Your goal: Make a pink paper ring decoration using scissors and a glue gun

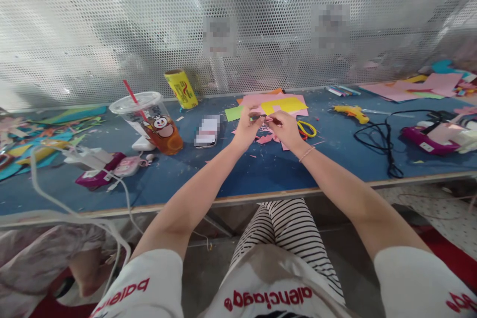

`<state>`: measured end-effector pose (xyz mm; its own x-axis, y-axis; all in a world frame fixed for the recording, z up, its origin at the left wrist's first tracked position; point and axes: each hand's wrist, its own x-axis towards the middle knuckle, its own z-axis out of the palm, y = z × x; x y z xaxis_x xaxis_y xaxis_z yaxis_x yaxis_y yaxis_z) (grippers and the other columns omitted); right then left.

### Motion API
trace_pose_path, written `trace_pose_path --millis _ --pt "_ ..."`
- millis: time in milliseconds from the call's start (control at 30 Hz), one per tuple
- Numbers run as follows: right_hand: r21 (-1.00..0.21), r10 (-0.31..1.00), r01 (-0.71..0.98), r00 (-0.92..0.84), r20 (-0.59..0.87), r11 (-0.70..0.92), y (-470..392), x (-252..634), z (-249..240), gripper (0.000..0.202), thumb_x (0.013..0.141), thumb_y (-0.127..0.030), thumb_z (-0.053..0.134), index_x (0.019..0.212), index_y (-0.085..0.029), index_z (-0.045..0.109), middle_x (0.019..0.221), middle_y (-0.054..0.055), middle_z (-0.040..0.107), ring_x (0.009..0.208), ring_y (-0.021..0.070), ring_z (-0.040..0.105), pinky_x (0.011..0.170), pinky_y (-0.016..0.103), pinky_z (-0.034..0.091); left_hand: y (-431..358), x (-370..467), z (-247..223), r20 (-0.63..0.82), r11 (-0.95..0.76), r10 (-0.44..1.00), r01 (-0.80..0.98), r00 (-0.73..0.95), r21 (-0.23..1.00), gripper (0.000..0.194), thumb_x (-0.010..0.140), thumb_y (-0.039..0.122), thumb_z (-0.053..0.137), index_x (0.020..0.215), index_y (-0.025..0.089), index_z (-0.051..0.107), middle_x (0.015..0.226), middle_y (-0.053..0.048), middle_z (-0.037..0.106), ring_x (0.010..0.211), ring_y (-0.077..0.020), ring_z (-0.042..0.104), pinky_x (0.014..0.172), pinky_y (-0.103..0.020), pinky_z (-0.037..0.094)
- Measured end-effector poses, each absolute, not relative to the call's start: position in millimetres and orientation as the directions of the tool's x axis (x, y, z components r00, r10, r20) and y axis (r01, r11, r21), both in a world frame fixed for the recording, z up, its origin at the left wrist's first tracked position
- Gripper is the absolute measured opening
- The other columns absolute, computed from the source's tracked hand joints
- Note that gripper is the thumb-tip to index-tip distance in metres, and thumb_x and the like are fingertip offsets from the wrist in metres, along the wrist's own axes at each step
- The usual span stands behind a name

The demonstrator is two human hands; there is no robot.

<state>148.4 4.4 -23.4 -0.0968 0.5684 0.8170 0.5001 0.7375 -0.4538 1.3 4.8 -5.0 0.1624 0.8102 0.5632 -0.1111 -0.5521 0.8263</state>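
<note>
Just on the near side of the yellow sheet [286, 106], the left hand [249, 121] and the right hand [283, 124] were held close together over the blue surface [261, 174]. The left was nearly closed, its thumb and fingers pinched on a small piece [266, 118] whose kind could not be made out; the right met it from the other side, equally closed, with its fingertips on the same piece. That small piece sat between the two sets of fingertips, just short of the yellow sheet. Pink scraps [265, 138] lay beneath the hands, on the near side of the yellow sheet, and scissors [314, 131] with yellow and orange loops rested to the near right of it, beside the right hand. Under the yellow sheet lay pink paper [257, 99], and a green sheet [233, 113] stuck out to its left. Farther left of the yellow sheet were a phone [207, 131], then a plastic cup [164, 129] with a red straw [129, 91]; a yellow roll [181, 90] stood to the sheet's far left, behind the phone. Well to the right of the yellow sheet lay a yellow glue gun [352, 113], with markers [343, 90] behind it. More coloured paper [406, 90] spread at the far right of the sheet, and a perforated metal panel [272, 39] rose behind it.
</note>
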Motion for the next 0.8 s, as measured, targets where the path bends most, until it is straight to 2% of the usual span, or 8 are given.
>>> trace_pose_path --millis 100,167,267,333,400,500,633,800 --pt "-0.406 0.507 0.515 -0.065 0.860 0.755 2.7 151.4 -21.9 0.015 0.080 -0.014 0.057 0.087 -0.020 0.070 0.078 0.002 0.060 0.074 0.0135 0.055 0.070 0.030 0.047 6.0 2.5 -9.1 0.458 -0.434 0.881 -0.177 0.122 0.883 0.021 0.069 0.020 0.064 0.086 0.020 0.052 0.088 0.000 0.055 0.079 -0.0104 0.053 0.075 -0.026 0.045" --pt "-0.390 0.474 0.530 -0.027 0.880 0.753 2.7 152.6 -22.4 0.019 0.081 -0.013 0.056 0.090 -0.023 0.071 0.076 0.001 0.057 0.074 0.0134 0.054 0.071 0.031 0.047 5.8 2.7 -10.0 0.339 -0.288 0.924 -0.263 0.176 0.921 0.017 0.073 0.030 0.060 0.078 0.018 0.050 0.075 0.001 0.054 0.067 -0.0092 0.053 0.068 -0.025 0.045" --pt "-0.346 0.424 0.549 -0.017 0.905 0.760 3.5 153.6 -24.1 0.020 0.084 -0.017 0.055 0.093 -0.026 0.071 0.077 0.001 0.051 0.074 0.0132 0.052 0.069 0.031 0.048 2.6 4.3 -8.1 0.219 -0.116 0.931 -0.331 0.291 0.936 0.029 0.074 0.044 0.058 0.075 0.016 0.052 0.069 -0.001 0.057 0.065 -0.0107 0.056 0.067 -0.027 0.047" --pt "-0.317 0.418 0.574 -0.048 0.907 0.755 4.2 154.0 -25.2 0.021 0.085 -0.020 0.053 0.097 -0.028 0.069 0.081 0.002 0.049 0.077 0.0135 0.051 0.072 0.032 0.048 -0.1 6.2 -6.5 0.234 -0.142 0.922 -0.293 0.309 0.946 0.029 0.069 0.041 0.067 0.077 0.015 0.055 0.071 -0.001 0.059 0.067 -0.0104 0.058 0.070 -0.027 0.048" --pt "-0.285 0.420 0.599 -0.096 0.902 0.748 4.7 153.9 -25.9 0.026 0.086 -0.019 0.050 0.103 -0.029 0.067 0.085 0.003 0.049 0.082 0.0146 0.051 0.076 0.034 0.049 -1.3 7.8 -5.9 0.280 -0.215 0.927 -0.256 0.251 0.942 0.026 0.064 0.030 0.072 0.078 0.015 0.056 0.073 0.000 0.060 0.067 -0.0084 0.058 0.072 -0.026 0.049" --pt "-0.257 0.427 0.594 -0.163 0.890 0.762 4.6 152.8 -25.7 0.036 0.083 -0.010 0.046 0.111 -0.027 0.062 0.093 0.005 0.048 0.092 0.0171 0.051 0.085 0.038 0.048 0.2 7.8 -6.5 0.288 -0.238 0.941 -0.260 0.178 0.936 0.020 0.065 0.018 0.068 0.080 0.015 0.056 0.074 0.001 0.061 0.064 -0.0074 0.059 0.071 -0.026 0.050" --pt "-0.376 0.525 0.543 -0.145 0.838 0.751 2.7 150.4 -23.9 0.044 0.076 -0.007 0.049 0.116 -0.025 0.056 0.104 0.007 0.048 0.098 0.0192 0.051 0.087 0.040 0.049 2.6 5.2 -5.2 0.272 -0.222 0.951 -0.283 0.150 0.933 0.016 0.068 0.012 0.061 0.081 0.016 0.053 0.068 0.003 0.059 0.061 -0.0068 0.058 0.068 -0.024 0.050" --pt "-0.490 0.605 0.440 -0.170 0.778 0.753 0.8 151.2 -22.2 0.036 0.080 -0.013 0.049 0.113 -0.025 0.054 0.106 0.006 0.052 0.094 0.0177 0.054 0.080 0.036 0.052 0.2 4.7 -1.0 0.247 -0.194 0.956 -0.288 0.157 0.938 0.013 0.069 0.010 0.058 0.078 0.017 0.052 0.070 0.003 0.059 0.063 -0.0074 0.058 0.068 -0.025 0.051"
